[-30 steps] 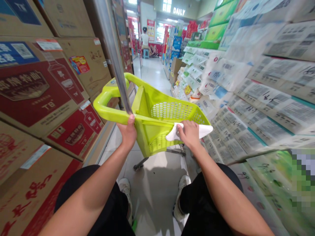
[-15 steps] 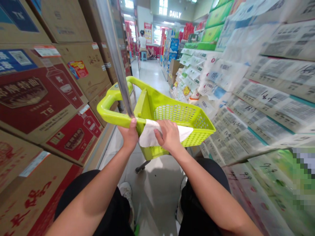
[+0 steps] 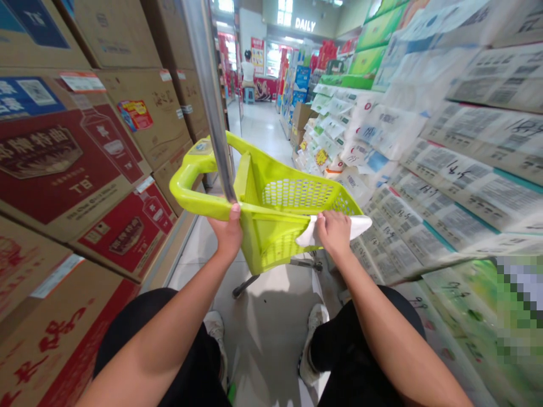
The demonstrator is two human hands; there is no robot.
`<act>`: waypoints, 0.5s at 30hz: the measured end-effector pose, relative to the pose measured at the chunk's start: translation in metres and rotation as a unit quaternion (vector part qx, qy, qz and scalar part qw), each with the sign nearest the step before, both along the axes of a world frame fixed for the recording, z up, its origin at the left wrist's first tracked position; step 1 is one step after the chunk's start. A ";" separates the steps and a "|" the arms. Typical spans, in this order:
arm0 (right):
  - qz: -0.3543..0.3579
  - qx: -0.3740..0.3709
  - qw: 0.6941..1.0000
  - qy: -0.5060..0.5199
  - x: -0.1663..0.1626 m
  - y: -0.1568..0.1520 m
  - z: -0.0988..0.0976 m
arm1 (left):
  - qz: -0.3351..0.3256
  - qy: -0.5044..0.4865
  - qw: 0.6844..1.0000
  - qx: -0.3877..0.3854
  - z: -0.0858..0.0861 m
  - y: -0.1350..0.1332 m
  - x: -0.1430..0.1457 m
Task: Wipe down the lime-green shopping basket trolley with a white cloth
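Note:
A lime-green plastic shopping cart (image 3: pixel 271 226) stands between my knees, its basket pierced with rows of holes. My left hand (image 3: pixel 228 233) is closed on the cart's near rim, thumb up, right by the foot of a metal pole (image 3: pixel 212 96); its other fingers are hidden behind the plastic. With my right hand (image 3: pixel 336 233) I press a white cloth (image 3: pixel 360 224) over the near rim close to the basket's far right corner. The fingers curl over the cloth and the edge. The cart's looped handle (image 3: pixel 182 192) lies to the left of my left hand.
Stacked cardboard boxes (image 3: pixel 46 152) wall the left side. Packs of tissue paper (image 3: pixel 424 198) are piled on the right. Down the aisle, a person (image 3: pixel 248 70) is by a blue stool (image 3: pixel 248 95). A cart wheel leg (image 3: pixel 245 287) rests on the tiled floor.
My right hand and the white cloth have slid rightward along the near rim, from mid-basket to the far right end. My left hand keeps its hold; the cart has barely shifted.

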State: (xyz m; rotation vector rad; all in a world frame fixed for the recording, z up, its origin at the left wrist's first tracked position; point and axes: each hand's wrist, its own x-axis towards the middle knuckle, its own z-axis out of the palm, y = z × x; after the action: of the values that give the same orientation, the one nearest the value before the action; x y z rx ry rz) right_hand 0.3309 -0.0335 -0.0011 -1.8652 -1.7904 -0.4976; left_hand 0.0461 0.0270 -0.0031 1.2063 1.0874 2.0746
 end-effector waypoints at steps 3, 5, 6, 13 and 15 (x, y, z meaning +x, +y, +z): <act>0.016 0.025 0.999 0.041 -0.046 0.003 0.005 | 0.002 -0.020 1.000 0.010 0.004 -0.006 0.014; 0.051 0.051 0.995 0.074 -0.084 0.003 0.012 | -0.011 -0.023 1.000 0.004 0.005 -0.008 0.020; 0.073 0.062 0.991 0.088 -0.101 0.003 0.015 | -0.016 -0.023 1.000 0.001 0.006 -0.008 0.021; 0.147 0.066 0.985 0.067 -0.129 0.011 0.021 | -0.007 0.005 1.000 0.001 0.002 0.002 0.012; 0.135 0.055 0.989 0.036 -0.111 0.016 0.014 | 0.009 -0.005 1.000 -0.003 0.001 0.008 0.007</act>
State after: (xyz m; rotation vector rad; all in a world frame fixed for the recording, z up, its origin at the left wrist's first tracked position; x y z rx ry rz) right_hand 0.2198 -0.0172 0.0130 -1.5181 -1.8886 -0.4139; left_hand 0.0533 0.0347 -0.0021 1.1860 1.1012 2.0874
